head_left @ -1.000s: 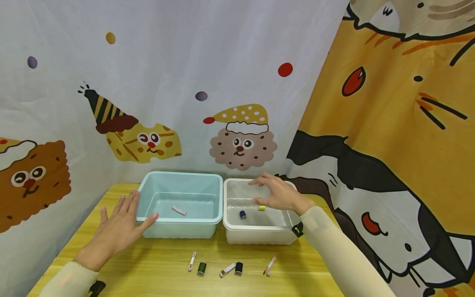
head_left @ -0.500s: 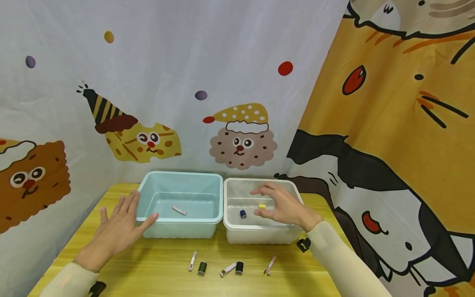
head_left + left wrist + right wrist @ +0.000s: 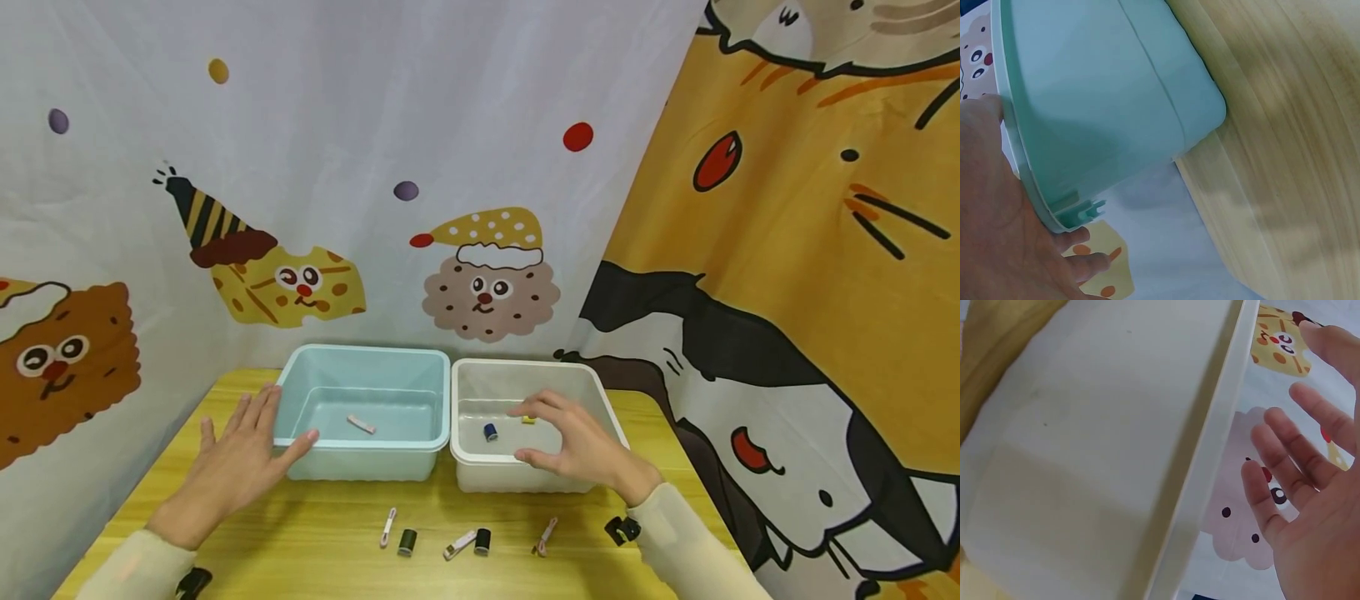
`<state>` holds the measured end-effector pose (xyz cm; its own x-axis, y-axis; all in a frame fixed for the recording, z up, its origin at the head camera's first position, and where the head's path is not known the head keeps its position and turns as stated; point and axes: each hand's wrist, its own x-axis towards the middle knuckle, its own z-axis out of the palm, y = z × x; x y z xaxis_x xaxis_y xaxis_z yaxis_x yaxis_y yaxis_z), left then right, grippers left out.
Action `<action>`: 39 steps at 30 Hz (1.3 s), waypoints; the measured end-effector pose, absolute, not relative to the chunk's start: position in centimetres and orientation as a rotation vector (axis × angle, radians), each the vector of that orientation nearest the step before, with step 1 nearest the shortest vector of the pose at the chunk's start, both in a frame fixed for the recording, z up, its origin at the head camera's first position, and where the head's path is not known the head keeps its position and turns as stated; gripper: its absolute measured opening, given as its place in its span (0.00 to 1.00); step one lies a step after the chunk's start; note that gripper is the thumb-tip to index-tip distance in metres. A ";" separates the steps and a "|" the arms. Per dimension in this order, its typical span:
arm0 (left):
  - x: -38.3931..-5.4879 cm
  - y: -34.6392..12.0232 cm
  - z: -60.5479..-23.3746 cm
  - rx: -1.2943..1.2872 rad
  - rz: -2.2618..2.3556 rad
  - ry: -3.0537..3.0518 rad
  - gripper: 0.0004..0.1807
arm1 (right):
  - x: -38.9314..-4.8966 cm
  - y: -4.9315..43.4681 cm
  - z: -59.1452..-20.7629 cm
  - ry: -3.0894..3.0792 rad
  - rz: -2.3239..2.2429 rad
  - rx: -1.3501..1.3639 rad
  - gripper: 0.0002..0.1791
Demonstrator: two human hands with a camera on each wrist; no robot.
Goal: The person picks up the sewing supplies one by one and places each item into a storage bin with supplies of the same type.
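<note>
My left hand [image 3: 236, 446] rests against the left side of a light blue plastic bin [image 3: 367, 462], fingers spread and thumb at its front rim. Inside that bin lies a small pale pink strip [image 3: 361, 424]. My right hand [image 3: 581, 442] hovers over the front right of a white plastic bin [image 3: 517, 477], fingers loosely bent, holding nothing. In the white bin are a dark blue thread spool [image 3: 491, 432] and a yellow thread spool [image 3: 528, 420], the yellow one partly hidden by my fingers. The right wrist view shows the palm and separated fingers [image 3: 1319, 415] beyond the bin's rim.
On the wooden table [image 3: 315, 550] before the bins lie a dark green spool [image 3: 407, 542], a black spool [image 3: 483, 542], a whitish strip with a metal-looking end [image 3: 459, 546] and two thin pinkish bundles, one left [image 3: 387, 527], one right [image 3: 547, 537]. A cartoon-printed curtain [image 3: 322, 167] hangs behind.
My right hand has drawn back from the white bin's middle toward its front right corner, still empty. The left hand stays put against the blue bin. Both spools remain in the white bin.
</note>
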<state>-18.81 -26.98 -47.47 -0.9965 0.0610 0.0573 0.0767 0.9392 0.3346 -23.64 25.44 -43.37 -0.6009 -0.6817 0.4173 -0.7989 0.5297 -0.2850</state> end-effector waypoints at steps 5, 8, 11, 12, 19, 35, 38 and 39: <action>-18.8 -27.0 -47.5 -0.112 -0.531 -3.052 0.67 | -22.3 25.8 -43.7 -2.545 0.701 1.209 0.30; -18.7 -27.0 -47.5 -0.116 -0.532 -3.051 0.67 | -21.7 26.0 -44.0 -2.518 0.726 1.218 0.29; -18.7 -27.0 -47.6 -0.118 -0.530 -3.049 0.67 | -21.2 26.1 -44.3 -2.479 0.742 1.241 0.28; -18.7 -27.1 -47.7 -0.117 -0.530 -3.049 0.67 | -21.1 26.2 -44.5 -2.462 0.745 1.250 0.27; -18.8 -27.1 -47.7 -0.116 -0.520 -3.053 0.67 | -19.7 26.7 -45.7 -2.453 0.791 1.262 0.27; -19.0 -26.9 -47.7 -0.111 -0.544 -3.043 0.67 | -17.5 28.0 -48.5 -2.394 0.789 1.314 0.23; -19.0 -26.9 -47.7 -0.107 -0.541 -3.041 0.67 | -17.3 28.3 -49.1 -2.418 0.766 1.308 0.24; -19.0 -26.9 -47.7 -0.104 -0.539 -3.040 0.67 | -17.3 28.4 -49.4 -2.427 0.754 1.303 0.24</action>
